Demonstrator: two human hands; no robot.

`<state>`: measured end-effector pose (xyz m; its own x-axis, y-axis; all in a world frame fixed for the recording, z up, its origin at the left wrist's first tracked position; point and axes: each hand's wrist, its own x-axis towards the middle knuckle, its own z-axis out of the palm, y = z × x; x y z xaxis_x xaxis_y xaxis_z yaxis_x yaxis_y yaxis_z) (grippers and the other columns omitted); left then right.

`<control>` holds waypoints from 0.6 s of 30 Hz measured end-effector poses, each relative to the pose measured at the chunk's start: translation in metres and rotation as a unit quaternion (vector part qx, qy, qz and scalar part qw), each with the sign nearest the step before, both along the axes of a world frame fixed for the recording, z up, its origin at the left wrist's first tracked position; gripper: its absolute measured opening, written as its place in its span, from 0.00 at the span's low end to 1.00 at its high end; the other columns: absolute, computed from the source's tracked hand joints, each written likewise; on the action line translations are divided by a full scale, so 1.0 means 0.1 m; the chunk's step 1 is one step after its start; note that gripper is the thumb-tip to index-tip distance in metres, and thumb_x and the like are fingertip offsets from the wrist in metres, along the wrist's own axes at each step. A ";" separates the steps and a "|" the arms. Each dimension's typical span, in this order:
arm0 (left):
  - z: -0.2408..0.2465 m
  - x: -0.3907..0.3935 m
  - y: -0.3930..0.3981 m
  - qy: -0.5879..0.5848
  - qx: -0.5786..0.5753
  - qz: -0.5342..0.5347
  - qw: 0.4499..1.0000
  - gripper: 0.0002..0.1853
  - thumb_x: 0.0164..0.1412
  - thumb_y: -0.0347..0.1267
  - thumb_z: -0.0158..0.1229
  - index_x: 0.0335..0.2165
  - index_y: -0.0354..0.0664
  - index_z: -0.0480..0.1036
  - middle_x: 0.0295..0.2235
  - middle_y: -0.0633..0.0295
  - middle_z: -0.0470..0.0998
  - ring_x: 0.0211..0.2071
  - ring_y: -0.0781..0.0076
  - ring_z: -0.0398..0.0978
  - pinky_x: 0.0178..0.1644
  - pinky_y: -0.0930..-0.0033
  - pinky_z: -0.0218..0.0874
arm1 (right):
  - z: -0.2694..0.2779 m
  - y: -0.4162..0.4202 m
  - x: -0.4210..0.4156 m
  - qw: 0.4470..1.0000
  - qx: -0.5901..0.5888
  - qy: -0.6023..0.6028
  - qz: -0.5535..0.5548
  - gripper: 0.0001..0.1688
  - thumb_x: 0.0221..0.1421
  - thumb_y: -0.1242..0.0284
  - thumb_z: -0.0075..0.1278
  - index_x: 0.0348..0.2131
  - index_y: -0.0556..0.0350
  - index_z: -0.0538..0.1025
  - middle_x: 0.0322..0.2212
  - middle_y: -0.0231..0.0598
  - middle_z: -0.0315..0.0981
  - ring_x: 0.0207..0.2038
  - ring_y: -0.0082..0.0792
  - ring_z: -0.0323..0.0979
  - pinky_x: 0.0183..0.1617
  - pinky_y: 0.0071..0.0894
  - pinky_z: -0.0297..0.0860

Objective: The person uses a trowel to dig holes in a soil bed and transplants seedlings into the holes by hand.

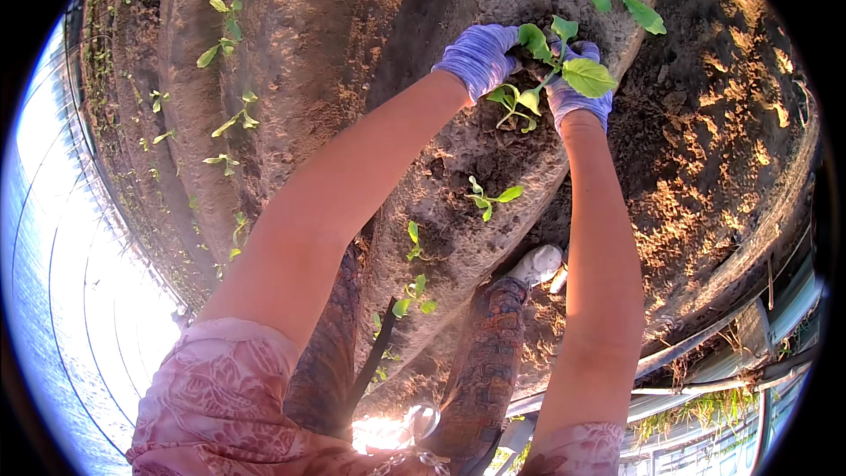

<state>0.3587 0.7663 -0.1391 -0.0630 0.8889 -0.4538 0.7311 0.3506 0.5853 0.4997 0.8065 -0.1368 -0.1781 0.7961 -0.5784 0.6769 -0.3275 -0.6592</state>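
Note:
My left hand (480, 61), in a purple knit glove, reaches down to the dark loosened soil of a raised bed, its fingertips at the left of a leafy seedling (587, 77). My right hand (577, 87), gloved alike, is at the same seedling's stem, partly covered by its broad leaves. Soil and leaves hide the fingertips of both hands, so their hold cannot be told. A smaller seedling (517, 104) stands just below, between the wrists. Another seedling (641, 12) leans over the bed's edge at the upper right.
More seedlings (492, 199) grow along the bed toward my feet. Rows of small plants (227, 33) run along the left. A white-covered foot (538, 264) rests beside the bed's edge. Crumbly soil (694, 178) lies at the right, with a pale curved border beyond.

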 end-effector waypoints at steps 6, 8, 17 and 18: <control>0.40 -0.29 -0.18 -0.238 -0.076 0.131 0.959 0.40 0.43 0.25 0.59 0.53 0.42 0.47 0.42 0.48 0.66 0.34 0.66 0.71 0.32 0.73 0.68 | 0.18 -0.21 0.53 0.992 0.074 0.064 0.077 0.30 0.43 0.79 0.48 0.49 0.51 0.60 0.43 0.41 0.63 0.43 0.36 0.64 0.45 0.27 0.61; 0.42 -0.62 -0.57 -0.354 -0.078 0.283 0.888 0.33 0.49 0.20 0.50 0.53 0.41 0.47 0.41 0.49 0.65 0.33 0.66 0.71 0.31 0.74 0.69 | 0.05 -0.55 1.02 0.990 0.044 0.124 -0.042 0.30 0.43 0.80 0.46 0.49 0.51 0.61 0.44 0.42 0.62 0.45 0.36 0.63 0.47 0.26 0.60; 0.59 -0.65 -2.77 -0.219 -0.205 0.488 0.820 0.20 0.53 0.21 0.45 0.47 0.40 0.60 0.37 0.60 0.67 0.33 0.71 0.69 0.33 0.69 0.69 | -0.16 -2.73 2.62 0.869 -0.254 -0.416 -0.082 0.43 0.35 0.54 0.55 0.49 0.51 0.58 0.47 0.51 0.57 0.49 0.45 0.59 0.50 0.36 0.58; 0.63 -0.57 -2.97 -0.215 -0.232 0.461 0.829 0.19 0.53 0.21 0.45 0.46 0.40 0.60 0.37 0.60 0.68 0.33 0.72 0.69 0.32 0.70 0.68 | -0.26 -2.90 2.65 0.860 -0.306 -0.402 -0.076 0.44 0.34 0.53 0.56 0.49 0.52 0.58 0.47 0.51 0.57 0.49 0.46 0.58 0.51 0.36 0.57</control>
